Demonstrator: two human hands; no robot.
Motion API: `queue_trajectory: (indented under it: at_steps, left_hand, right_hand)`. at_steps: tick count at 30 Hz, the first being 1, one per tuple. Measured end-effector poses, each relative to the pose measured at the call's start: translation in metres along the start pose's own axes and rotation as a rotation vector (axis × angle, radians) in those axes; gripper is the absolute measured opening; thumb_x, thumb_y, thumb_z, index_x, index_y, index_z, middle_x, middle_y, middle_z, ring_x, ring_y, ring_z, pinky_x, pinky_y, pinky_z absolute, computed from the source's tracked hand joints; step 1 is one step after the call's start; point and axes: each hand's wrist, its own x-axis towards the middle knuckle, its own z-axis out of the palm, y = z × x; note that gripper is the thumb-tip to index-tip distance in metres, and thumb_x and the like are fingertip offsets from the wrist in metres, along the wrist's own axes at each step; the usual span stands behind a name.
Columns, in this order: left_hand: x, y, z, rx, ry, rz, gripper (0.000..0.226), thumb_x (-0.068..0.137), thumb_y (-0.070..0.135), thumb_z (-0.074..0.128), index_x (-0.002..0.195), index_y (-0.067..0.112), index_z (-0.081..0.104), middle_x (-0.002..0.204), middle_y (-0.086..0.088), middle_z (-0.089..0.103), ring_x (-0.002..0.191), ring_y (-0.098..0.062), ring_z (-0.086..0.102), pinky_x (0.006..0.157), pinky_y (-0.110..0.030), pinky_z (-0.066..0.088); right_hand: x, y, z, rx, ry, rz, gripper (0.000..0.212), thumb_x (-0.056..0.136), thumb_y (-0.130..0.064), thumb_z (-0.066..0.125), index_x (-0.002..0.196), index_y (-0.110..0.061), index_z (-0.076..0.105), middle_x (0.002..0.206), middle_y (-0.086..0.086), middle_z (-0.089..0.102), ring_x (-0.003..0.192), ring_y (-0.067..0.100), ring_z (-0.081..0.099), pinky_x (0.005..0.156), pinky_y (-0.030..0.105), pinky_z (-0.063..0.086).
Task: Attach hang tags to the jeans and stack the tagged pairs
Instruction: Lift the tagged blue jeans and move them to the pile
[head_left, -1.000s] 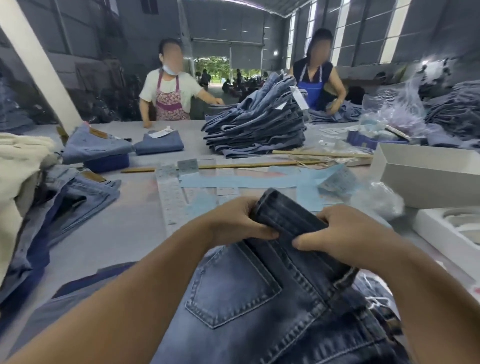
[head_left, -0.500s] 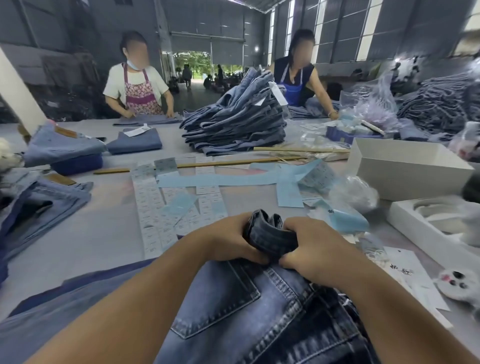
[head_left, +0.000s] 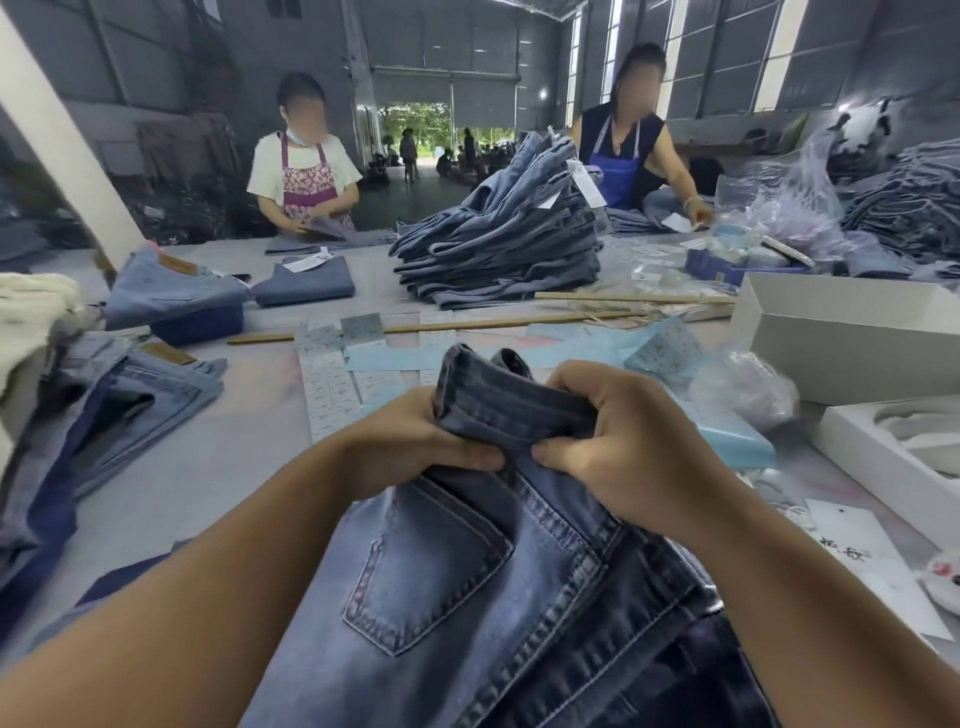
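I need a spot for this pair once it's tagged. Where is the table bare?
One bare patch of table lies left of the left hand, bordered by the spread jeans and the label strips. It is crowded to the right, with white boxes, plastic bags and a hang tag.

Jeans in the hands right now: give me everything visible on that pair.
The jeans are mid-blue washed denim with faded patches, lying back side up on the grey table nearest the camera. One stitched back pocket and heavy double seams show. The far end is folded up into a thick bundle. The left hand and right hand grip that bundle from either side, thumbs pressing its near edge. No hang tag shows on it.
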Motion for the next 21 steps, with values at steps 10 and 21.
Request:
queue_trajectory:
  at_steps: [10,21]
  left_hand:
    - [-0.045,0.061,-0.022,0.027,0.315,0.235,0.033,0.058,0.004,0.078,0.083,0.023,0.081,0.092,-0.002,0.078,0.086,-0.015,0.074,0.074,-0.022,0.056]
    - [-0.139,0.085,-0.087,0.369,0.771,0.103,0.038,0.055,0.03,0.08,0.091,0.04,0.075,0.088,0.012,0.077,0.086,-0.01,0.073,0.085,-0.041,0.058]
  right_hand:
    - [0.04,-0.034,-0.004,0.25,-0.157,-0.018,0.026,0.069,-0.028,0.082,0.09,-0.024,0.069,0.082,0.0,0.072,0.077,0.02,0.07,0.073,0.045,0.057]
    - [0.101,-0.115,0.061,0.167,0.087,-0.284,0.028,0.07,-0.031,0.085,0.085,-0.026,0.062,0.074,-0.011,0.064,0.069,0.006,0.058,0.062,0.03,0.047]
